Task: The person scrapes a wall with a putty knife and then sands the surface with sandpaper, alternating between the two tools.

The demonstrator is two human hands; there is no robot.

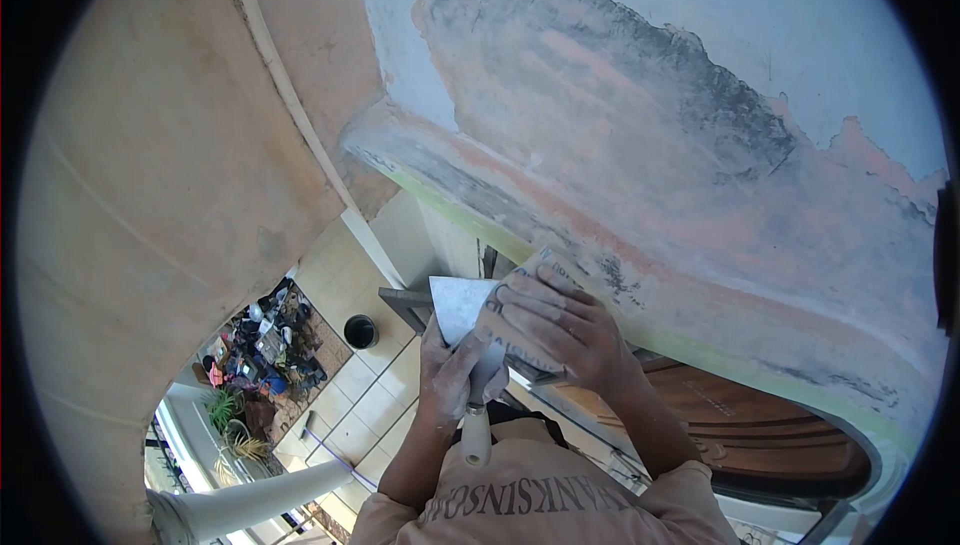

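A putty knife with a triangular metal blade point(462, 307) and a pale handle point(477, 437) is in my left hand point(446, 370), whose dusty fingers wrap round it near the base of the blade. My right hand point(565, 327) is closed on a sheet of printed sandpaper point(530, 280), its fingers spread across the sheet beside the blade. Both hands are close together in front of my chest, just below the plaster ledge point(600, 265). White dust covers the fingers of both.
Above the ledge is a patchy, partly bare wall point(620, 95). A curved plaster surface point(170, 145) fills the left. Far below are a tiled floor point(352, 380), a black bucket point(361, 331), a heap of items point(270, 345) and plants point(222, 407). A brown wooden surface point(730, 415) lies at right.
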